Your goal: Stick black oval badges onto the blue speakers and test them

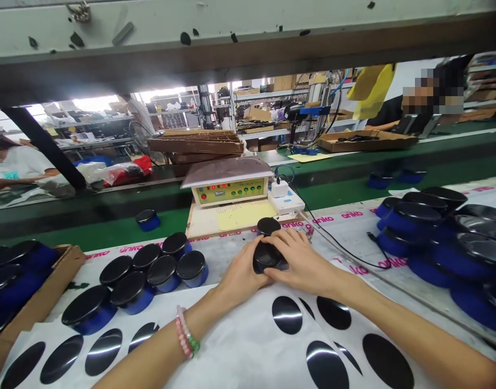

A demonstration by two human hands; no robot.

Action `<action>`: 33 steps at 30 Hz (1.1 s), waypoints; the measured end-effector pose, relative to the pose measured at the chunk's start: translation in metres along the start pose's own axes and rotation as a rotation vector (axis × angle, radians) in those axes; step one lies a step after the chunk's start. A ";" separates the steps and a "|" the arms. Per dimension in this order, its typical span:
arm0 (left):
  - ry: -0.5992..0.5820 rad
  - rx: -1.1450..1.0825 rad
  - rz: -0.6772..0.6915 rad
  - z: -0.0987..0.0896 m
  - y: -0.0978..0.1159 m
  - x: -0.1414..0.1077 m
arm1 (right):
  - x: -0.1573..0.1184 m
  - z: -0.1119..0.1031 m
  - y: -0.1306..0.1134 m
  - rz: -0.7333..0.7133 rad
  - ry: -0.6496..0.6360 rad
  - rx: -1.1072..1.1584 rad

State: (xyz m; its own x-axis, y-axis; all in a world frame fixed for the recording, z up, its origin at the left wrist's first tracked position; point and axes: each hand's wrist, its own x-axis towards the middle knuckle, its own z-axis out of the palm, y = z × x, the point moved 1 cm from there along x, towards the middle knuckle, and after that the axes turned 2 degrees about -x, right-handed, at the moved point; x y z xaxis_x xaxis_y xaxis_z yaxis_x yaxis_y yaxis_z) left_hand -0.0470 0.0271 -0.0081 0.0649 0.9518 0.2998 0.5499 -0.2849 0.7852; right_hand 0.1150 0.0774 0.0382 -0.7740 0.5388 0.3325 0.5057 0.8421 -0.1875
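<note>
A green conveyor (341,186) runs behind a white-covered table (219,256); at right stands a stacked pile of blue containers (440,259); a cardboard box (41,302) at left holds more; white sheets (240,335) in front bear black discs (287,315); seven black-topped containers (132,292) stand grouped at left. Work appears partway along: one piece is in hand, while numerous discs lie on the sheets; whether the grouped pieces are finished cannot be told. The held container (268,256) sits between the left hand (243,265) and right hand (299,259), both closed around its sides; another container (268,226) stands just beyond.
</note>
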 end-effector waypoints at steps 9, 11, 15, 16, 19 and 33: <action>0.093 -0.046 -0.088 -0.002 0.001 -0.003 | 0.055 -0.008 0.024 0.062 0.016 0.036; 0.143 -0.066 -0.082 -0.005 0.002 -0.003 | 0.058 -0.012 0.017 0.035 0.015 0.070; 0.204 -0.112 -0.027 -0.009 0.003 -0.003 | 0.043 -0.020 -0.006 -0.053 -0.086 0.154; 0.202 -0.116 -0.012 -0.010 0.003 -0.004 | 0.038 -0.021 -0.009 -0.054 -0.113 0.170; 0.155 -0.102 0.049 -0.015 0.002 -0.005 | 0.029 -0.023 -0.009 -0.009 -0.145 0.205; 0.062 0.097 0.279 -0.022 0.017 -0.009 | -0.007 -0.016 -0.001 0.096 -0.116 0.379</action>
State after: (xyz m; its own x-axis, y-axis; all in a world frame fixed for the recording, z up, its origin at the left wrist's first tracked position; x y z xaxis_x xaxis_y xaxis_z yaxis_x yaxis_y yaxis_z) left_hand -0.0566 0.0114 0.0149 0.1758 0.8285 0.5317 0.5947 -0.5198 0.6133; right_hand 0.1258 0.0724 0.0509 -0.7789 0.5961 0.1949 0.4183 0.7252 -0.5469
